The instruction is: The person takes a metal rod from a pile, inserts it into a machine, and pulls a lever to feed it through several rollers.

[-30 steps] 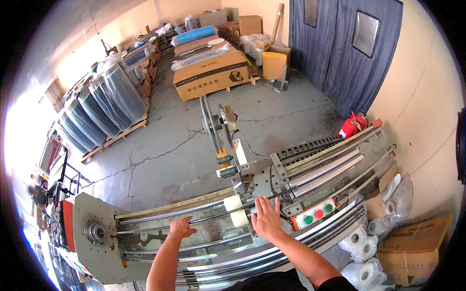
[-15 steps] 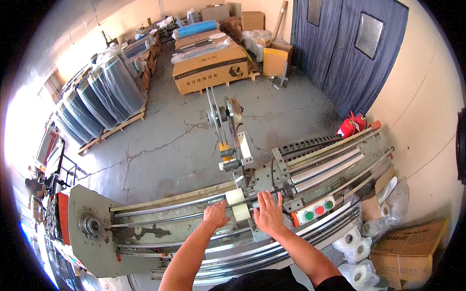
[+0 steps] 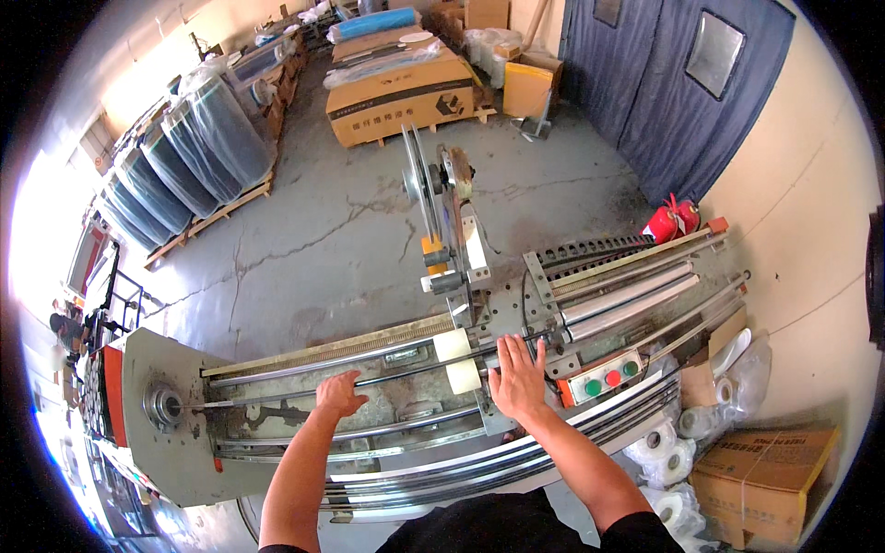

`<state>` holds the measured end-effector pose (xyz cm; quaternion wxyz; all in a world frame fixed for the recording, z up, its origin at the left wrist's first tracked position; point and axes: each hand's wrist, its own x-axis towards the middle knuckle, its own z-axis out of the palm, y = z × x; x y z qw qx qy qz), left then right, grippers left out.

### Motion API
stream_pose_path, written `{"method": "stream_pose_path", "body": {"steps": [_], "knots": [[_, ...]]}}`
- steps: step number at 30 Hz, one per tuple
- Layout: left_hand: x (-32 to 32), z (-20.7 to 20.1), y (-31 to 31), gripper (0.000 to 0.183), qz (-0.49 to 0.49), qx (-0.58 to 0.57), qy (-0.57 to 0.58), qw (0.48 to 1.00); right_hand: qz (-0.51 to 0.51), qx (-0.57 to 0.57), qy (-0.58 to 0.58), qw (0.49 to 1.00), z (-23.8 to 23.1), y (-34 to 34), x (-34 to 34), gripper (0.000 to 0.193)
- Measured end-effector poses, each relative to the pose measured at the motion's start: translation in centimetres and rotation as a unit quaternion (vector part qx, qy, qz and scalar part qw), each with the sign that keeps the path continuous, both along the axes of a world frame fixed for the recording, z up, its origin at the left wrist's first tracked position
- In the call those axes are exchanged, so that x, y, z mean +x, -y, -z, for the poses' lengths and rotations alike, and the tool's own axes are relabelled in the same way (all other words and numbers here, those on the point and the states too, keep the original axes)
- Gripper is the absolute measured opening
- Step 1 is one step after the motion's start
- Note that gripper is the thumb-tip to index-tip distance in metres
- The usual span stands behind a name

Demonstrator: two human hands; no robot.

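Observation:
A long thin dark rod [image 3: 387,377] runs across the machine bed from the round chuck [image 3: 164,405] at the left. My left hand [image 3: 341,394] is at the rod, left of the middle, thumb apart from its fingers and nothing seen in it. Right of a pale cream block [image 3: 456,361], my right hand [image 3: 518,378] lies flat over the rod with fingers stretched out. The rod crosses the block; I cannot tell whether it passes through it. Part of the rod is hidden under my right hand.
A control box [image 3: 604,378] with green and red buttons sits right of my right hand. Behind the bed stands an arm with a reel [image 3: 426,180]. More rods [image 3: 406,495] lie along the front edge. Wrapped rolls [image 3: 668,452] and a carton [image 3: 761,484] are at the lower right.
My left hand has moved left along the rod, away from the cream block. My right hand stays at about the same place on the rod. The view has shifted slightly.

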<state>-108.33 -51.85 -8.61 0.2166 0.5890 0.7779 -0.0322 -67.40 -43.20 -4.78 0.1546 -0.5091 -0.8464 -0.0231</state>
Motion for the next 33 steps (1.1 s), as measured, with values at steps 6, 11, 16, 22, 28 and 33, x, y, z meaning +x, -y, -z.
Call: {"method": "stream_pose_path", "body": {"steps": [6, 11, 16, 22, 28, 33], "knots": [[-0.1, -0.2, -0.8, 0.084, 0.008, -0.051, -0.021, 0.998, 0.004, 0.005, -0.005, 1.000, -0.1, 0.2, 0.0, 0.069], [4.5, -0.7, -2.7, 0.081, 0.058, -0.014, -0.008, 0.998, 0.001, 0.015, -0.003, 1.000, 0.0, 0.4, -0.5, 0.069], [10.1, -2.2, -5.3, 0.086, 0.097, 0.011, 0.015, 0.995, -0.009, 0.015, -0.009, 1.000, 0.0, 0.4, -0.4, 0.067], [13.3, -2.9, -5.7, 0.084, 0.131, 0.069, 0.046, 0.988, -0.020, 0.031, -0.017, 0.999, 0.2, 0.0, 0.1, 0.065], [9.1, -0.7, -3.5, 0.082, 0.113, 0.092, 0.018, 0.989, -0.025, 0.025, -0.015, 0.999, 0.1, -0.4, 0.0, 0.064], [0.8, 2.1, 0.0, 0.080, 0.050, 0.087, -0.011, 0.995, -0.046, 0.017, -0.019, 0.999, 0.0, -0.1, -0.2, 0.066]]}}
